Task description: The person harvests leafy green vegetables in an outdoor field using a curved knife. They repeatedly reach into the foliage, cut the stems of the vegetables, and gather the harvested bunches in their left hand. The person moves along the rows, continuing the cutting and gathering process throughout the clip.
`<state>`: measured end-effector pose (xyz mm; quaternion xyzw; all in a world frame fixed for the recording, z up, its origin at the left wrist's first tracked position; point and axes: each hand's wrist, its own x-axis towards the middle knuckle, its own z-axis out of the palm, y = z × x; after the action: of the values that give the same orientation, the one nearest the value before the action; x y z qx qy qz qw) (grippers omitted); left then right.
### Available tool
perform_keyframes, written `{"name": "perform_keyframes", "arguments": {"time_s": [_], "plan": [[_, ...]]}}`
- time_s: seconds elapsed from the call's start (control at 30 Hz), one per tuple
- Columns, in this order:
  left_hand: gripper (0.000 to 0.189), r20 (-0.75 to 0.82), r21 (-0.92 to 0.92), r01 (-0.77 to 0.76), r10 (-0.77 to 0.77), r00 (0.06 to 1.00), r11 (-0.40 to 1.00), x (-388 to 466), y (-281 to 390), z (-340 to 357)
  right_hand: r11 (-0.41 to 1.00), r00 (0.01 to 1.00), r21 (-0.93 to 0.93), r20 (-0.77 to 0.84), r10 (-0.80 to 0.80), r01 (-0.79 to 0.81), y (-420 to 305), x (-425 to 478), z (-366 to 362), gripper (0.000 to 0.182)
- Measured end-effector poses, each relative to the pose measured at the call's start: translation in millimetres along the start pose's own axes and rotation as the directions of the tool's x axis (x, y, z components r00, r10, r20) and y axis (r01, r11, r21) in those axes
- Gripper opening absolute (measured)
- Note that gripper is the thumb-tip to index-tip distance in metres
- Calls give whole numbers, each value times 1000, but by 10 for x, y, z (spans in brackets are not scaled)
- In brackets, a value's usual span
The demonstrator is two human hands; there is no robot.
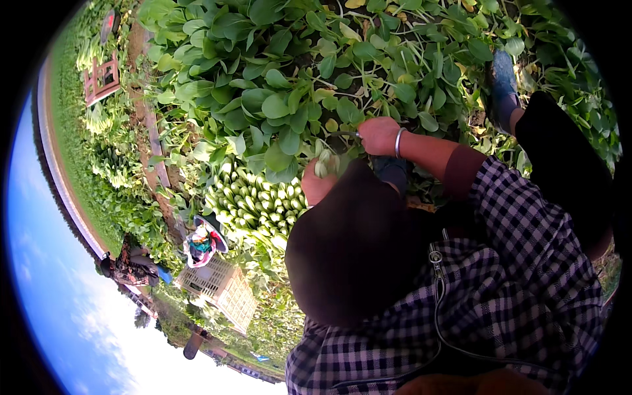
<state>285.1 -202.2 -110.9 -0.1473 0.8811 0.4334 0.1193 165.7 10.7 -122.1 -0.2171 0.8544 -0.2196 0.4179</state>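
Note:
My left hand (316,183) is closed around a small bunch of bok choy (323,163), its pale stem bases showing between the fingers. In my right hand (379,136), which wears a silver bangle, is the handle of a small knife (345,134). Its thin blade points left, among the lower leaves and just above the held bunch. Growing bok choy (276,106) rises beyond both hands. Beside my left hand lies a dense pile of cut bok choy (261,200), white bases turned toward me. My dark-clad knee (350,247) hides the left forearm.
A pale plastic crate (217,286) stands at lower left, near a tub of colourful cloths (202,244). Another person (131,266) bends farther off. A red crate (102,79) sits at upper left, across a soil furrow (150,133). My blue shoe (503,74) rests among plants.

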Motion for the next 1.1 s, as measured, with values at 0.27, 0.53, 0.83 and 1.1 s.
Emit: {"name": "perform_keyframes", "arguments": {"time_s": [0.27,0.53,0.83,1.1], "plan": [[58,142,-470,152,-96,985,869,361,873,-633,550,954,793,-299,-26,263,-241,110,-664,35],[57,81,-253,-251,279,957,934,726,2215,-1283,102,848,843,-528,-37,529,-708,-242,-1666,23],[40,43,-384,-245,282,959,890,992,2777,-1359,15,783,784,-621,32,621,-850,-454,-1863,18],[60,152,-422,-205,292,944,883,1231,2563,-950,-125,849,840,-520,96,528,-709,-503,-1779,20]]}}
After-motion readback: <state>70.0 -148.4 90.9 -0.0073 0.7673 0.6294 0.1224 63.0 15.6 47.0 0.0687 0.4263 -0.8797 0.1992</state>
